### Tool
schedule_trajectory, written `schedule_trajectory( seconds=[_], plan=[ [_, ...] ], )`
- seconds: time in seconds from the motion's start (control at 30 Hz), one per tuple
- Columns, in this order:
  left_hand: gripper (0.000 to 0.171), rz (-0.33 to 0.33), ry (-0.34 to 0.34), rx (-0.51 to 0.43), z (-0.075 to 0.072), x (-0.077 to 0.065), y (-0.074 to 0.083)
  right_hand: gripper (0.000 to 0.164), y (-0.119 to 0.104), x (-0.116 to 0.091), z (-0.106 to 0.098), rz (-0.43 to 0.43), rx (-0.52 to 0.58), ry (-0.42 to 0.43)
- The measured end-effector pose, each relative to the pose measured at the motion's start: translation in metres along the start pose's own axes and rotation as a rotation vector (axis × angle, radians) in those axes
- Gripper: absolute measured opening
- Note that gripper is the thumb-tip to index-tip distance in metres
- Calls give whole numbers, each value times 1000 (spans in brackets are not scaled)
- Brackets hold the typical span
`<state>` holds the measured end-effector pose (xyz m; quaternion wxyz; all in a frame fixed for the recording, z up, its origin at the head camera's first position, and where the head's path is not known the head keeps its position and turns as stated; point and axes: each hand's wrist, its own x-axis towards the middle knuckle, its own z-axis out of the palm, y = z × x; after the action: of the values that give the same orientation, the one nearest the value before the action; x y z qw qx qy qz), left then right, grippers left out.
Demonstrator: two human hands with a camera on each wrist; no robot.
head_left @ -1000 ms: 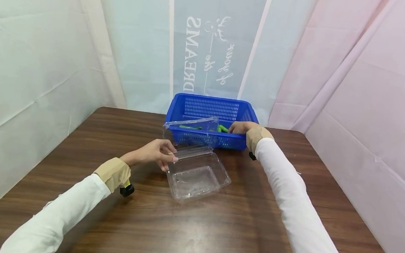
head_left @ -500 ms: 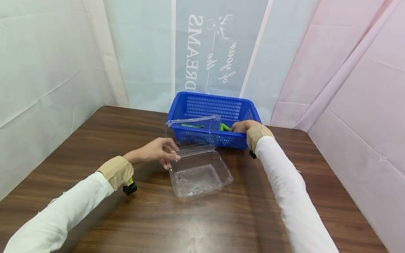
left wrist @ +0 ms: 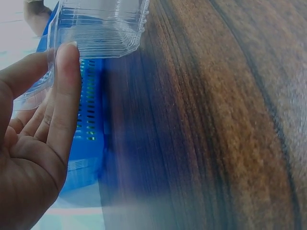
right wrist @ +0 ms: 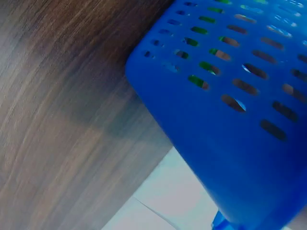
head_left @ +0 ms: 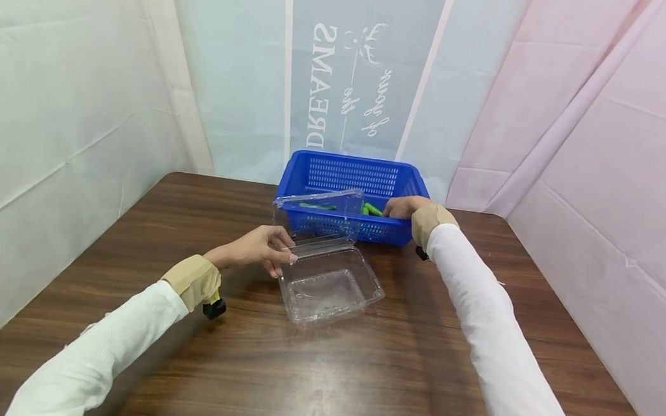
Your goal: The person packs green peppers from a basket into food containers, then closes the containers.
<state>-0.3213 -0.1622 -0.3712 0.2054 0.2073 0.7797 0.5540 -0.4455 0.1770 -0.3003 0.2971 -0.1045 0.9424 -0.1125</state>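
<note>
My left hand (head_left: pixel 258 248) pinches the left edge of a clear plastic clamshell container (head_left: pixel 328 287) near its hinge. In the left wrist view, thumb and fingers lie on either side of the container's rim (left wrist: pixel 53 57). The container's lid (head_left: pixel 318 213) stands raised and overlaps the front of a blue plastic basket (head_left: pixel 385 231). My right hand (head_left: pixel 403 207) reaches over the basket's front rim at its right end, beside slender green vegetables (head_left: pixel 372 209). Its fingers are hidden by the basket wall, so I cannot tell whether they hold anything. Green shows through the basket slots (right wrist: pixel 197 82) in the right wrist view.
Both items stand on a brown wood-grain table (head_left: pixel 323 373), the basket towards its back edge. Pale cloth walls surround the table, and a blue-grey panel (head_left: pixel 370 64) with white lettering hangs behind the basket. Both wrists wear beige bands with small black devices (head_left: pixel 214 308).
My right hand has shifted slightly to the right within the basket. The left hand keeps its hold on the clamshell container. The head view has moved a little.
</note>
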Motion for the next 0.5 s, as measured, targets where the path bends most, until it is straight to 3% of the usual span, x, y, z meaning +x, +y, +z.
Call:
schedule_trajectory(
  seconds=[0.23,0.5],
  plan=[
    [41,-2,15,6,0,-1,0,36,4,7,-9,-148,-127,7],
    [41,21,13,11,0,1,-1,28,4,-2,-13,-303,-200,149]
  ],
)
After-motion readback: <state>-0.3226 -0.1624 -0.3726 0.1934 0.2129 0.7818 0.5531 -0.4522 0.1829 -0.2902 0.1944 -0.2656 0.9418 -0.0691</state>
